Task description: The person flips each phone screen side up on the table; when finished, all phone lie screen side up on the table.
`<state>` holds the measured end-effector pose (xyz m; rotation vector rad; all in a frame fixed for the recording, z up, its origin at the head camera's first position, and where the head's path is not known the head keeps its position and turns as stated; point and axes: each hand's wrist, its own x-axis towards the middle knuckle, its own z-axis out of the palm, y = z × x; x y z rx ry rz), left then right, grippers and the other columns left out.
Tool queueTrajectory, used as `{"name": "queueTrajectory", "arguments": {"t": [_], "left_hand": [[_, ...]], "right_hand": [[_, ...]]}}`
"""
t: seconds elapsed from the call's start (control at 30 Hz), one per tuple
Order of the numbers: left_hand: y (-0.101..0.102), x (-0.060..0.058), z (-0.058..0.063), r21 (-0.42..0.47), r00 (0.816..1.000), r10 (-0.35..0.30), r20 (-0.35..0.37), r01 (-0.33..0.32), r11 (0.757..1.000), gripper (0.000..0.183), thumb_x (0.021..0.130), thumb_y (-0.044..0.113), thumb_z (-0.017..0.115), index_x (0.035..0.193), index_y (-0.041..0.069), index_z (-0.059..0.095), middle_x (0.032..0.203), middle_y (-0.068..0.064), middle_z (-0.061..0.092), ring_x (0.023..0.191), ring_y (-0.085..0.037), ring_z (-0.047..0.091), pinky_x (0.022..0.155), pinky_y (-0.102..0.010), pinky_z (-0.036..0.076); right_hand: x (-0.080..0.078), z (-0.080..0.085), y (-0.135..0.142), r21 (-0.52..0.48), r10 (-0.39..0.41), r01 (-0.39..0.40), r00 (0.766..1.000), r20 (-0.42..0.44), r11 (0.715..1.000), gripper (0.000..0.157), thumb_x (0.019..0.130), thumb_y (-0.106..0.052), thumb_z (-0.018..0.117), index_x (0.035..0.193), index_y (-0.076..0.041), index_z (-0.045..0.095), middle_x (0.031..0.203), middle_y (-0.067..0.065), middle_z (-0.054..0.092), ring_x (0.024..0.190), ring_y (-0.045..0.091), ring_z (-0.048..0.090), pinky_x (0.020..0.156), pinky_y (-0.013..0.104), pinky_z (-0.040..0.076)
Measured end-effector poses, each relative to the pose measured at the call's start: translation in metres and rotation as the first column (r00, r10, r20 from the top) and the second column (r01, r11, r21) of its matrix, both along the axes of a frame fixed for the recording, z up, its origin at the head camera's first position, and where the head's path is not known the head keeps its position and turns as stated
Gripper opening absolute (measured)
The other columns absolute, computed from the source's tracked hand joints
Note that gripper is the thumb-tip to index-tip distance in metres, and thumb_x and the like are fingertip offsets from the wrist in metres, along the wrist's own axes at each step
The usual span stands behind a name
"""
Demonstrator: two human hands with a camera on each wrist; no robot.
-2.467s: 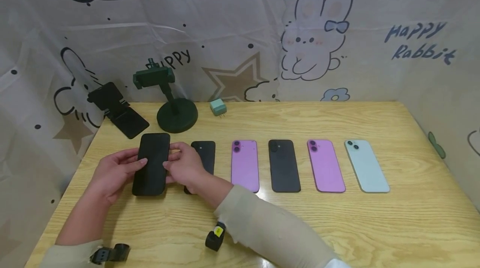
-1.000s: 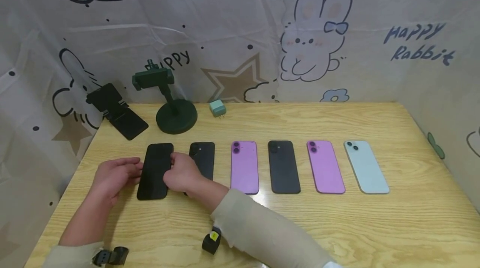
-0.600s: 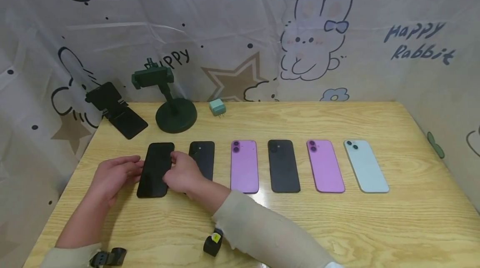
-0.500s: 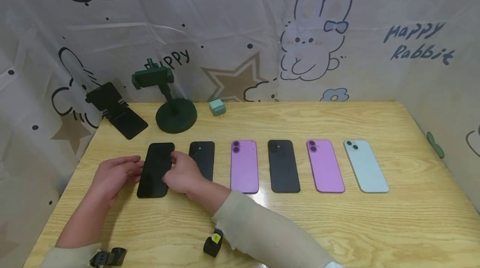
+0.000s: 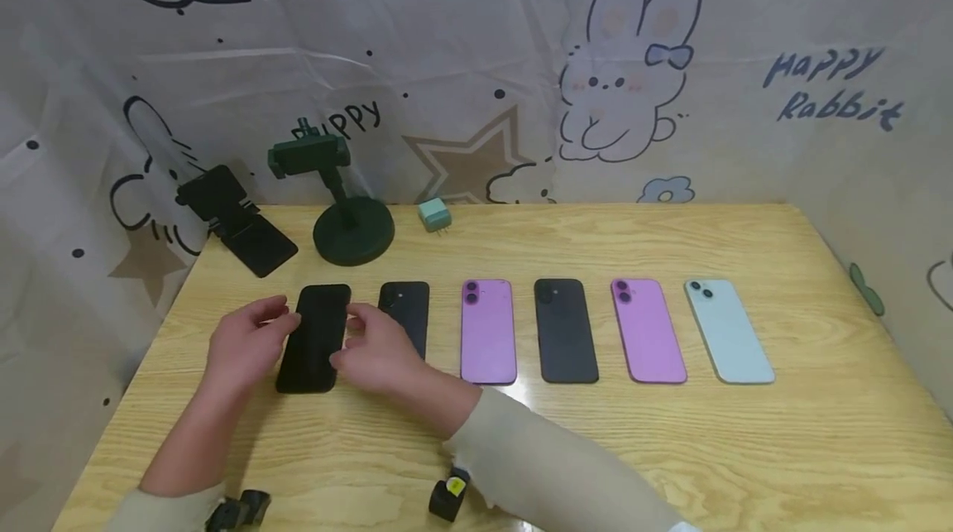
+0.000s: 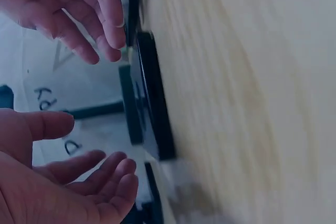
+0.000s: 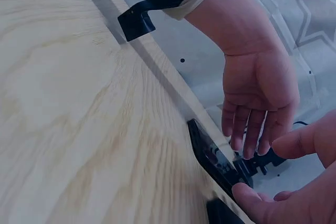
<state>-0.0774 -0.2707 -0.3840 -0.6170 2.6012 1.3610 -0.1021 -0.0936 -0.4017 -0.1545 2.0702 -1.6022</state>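
Note:
A black phone (image 5: pixel 314 342) lies flat on the table, dark screen up, at the left end of a row of phones. My left hand (image 5: pixel 249 342) hovers by its left edge, fingers loosely bent and holding nothing. In the left wrist view, a gap separates this hand (image 6: pixel 79 187) from the phone (image 6: pixel 155 98). My right hand (image 5: pixel 383 350) is at the phone's right edge, thumb and fingers spread. A fingertip of the right hand (image 7: pixel 294 198) overlaps the end of the phone (image 7: pixel 215 153) in the right wrist view; I cannot tell whether it touches.
Right of it lie a black phone (image 5: pixel 411 317), a purple phone (image 5: pixel 487 342), another black phone (image 5: pixel 567 342), another purple phone (image 5: pixel 651 342) and a pale blue phone (image 5: pixel 731 342). Behind stand a black folding stand (image 5: pixel 256 242), a green phone holder (image 5: pixel 353 234) and a charger plug (image 5: pixel 435 216).
The black phone, held up between both hands at first, was laid on the table. Since then my left hand has lifted off its left side, and the right hand's fingers have loosened.

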Motion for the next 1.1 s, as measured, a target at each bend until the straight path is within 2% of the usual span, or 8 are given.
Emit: {"name": "queueTrajectory", "arguments": {"t": [0.13,0.3,0.4,0.5,0.57,0.8,1.03,1.1], "left_hand": [[0.02,-0.002,0.007,-0.032,0.999,-0.004,-0.049,0.002,0.999,0.055,0.103,0.026,0.053,0.149,-0.002,0.042,0.143,-0.024,0.047,0.124,-0.041,0.044,0.1,-0.053,0.043],[0.04,-0.003,0.008,-0.011,0.992,-0.071,-0.107,0.07,0.997,0.05,0.102,0.021,0.058,0.142,-0.006,0.048,0.131,-0.024,0.055,0.112,-0.036,0.054,0.093,-0.044,0.049],[0.052,-0.005,0.007,0.03,0.989,-0.101,-0.11,0.105,0.994,0.049,0.1,0.02,0.06,0.14,-0.007,0.05,0.127,-0.023,0.057,0.103,-0.031,0.061,0.084,-0.034,0.053],[0.062,-0.008,0.005,0.053,0.986,-0.133,-0.101,0.139,0.989,0.049,0.099,0.019,0.062,0.139,-0.007,0.051,0.126,-0.022,0.058,0.099,-0.029,0.062,0.077,-0.03,0.053],[0.067,-0.009,0.004,0.048,0.985,-0.152,-0.086,0.156,0.987,0.05,0.099,0.02,0.062,0.14,-0.006,0.05,0.127,-0.022,0.057,0.101,-0.029,0.061,0.078,-0.033,0.053],[0.076,-0.013,-0.001,0.0,0.983,-0.182,-0.012,0.182,0.983,0.06,0.098,0.023,0.063,0.145,-0.007,0.043,0.136,-0.026,0.053,0.12,-0.038,0.054,0.095,-0.05,0.047],[0.081,-0.015,-0.007,0.034,0.983,-0.183,0.007,0.182,0.983,0.065,0.096,0.022,0.065,0.147,-0.009,0.038,0.131,-0.024,0.055,0.116,-0.036,0.056,0.087,-0.044,0.052],[0.082,-0.016,-0.008,0.042,0.983,-0.186,-0.001,0.186,0.982,0.067,0.096,0.022,0.066,0.148,-0.009,0.037,0.13,-0.024,0.056,0.116,-0.036,0.055,0.09,-0.046,0.05]], "right_hand": [[-0.001,0.001,0.021,-0.057,-0.004,0.002,0.999,-0.031,0.998,0.067,0.084,-0.004,0.075,0.145,-0.005,0.048,0.12,0.002,0.06,0.106,0.016,0.06,0.088,0.03,0.051],[-0.007,0.001,0.046,-0.059,-0.012,0.007,0.997,-0.076,0.998,0.067,0.087,-0.004,0.074,0.147,-0.001,0.044,0.127,0.008,0.059,0.109,0.02,0.06,0.086,0.032,0.053],[-0.01,-0.001,0.057,-0.045,-0.036,0.032,0.996,-0.08,0.998,0.067,0.088,-0.003,0.073,0.148,-0.001,0.042,0.131,0.01,0.058,0.112,0.022,0.06,0.09,0.033,0.052],[-0.011,-0.004,0.067,-0.033,-0.067,0.065,0.995,-0.079,0.997,0.068,0.088,-0.002,0.072,0.149,-0.001,0.042,0.133,0.011,0.056,0.113,0.023,0.059,0.093,0.035,0.05],[-0.011,-0.006,0.072,-0.029,-0.085,0.083,0.993,-0.079,0.996,0.068,0.088,-0.002,0.072,0.149,0.0,0.041,0.134,0.012,0.056,0.113,0.024,0.058,0.094,0.036,0.05],[-0.011,-0.009,0.076,-0.01,-0.101,0.1,0.991,-0.09,0.995,0.071,0.088,-0.003,0.073,0.15,0.0,0.039,0.142,0.016,0.051,0.122,0.029,0.055,0.1,0.039,0.046],[-0.009,-0.007,0.078,0.01,-0.126,0.128,0.988,-0.087,0.992,0.071,0.087,-0.003,0.073,0.151,-0.001,0.039,0.145,0.015,0.049,0.122,0.03,0.054,0.099,0.041,0.046],[-0.009,-0.006,0.078,0.016,-0.13,0.132,0.987,-0.092,0.991,0.072,0.087,-0.004,0.073,0.15,-0.001,0.04,0.144,0.015,0.049,0.119,0.03,0.055,0.097,0.041,0.047]]}}
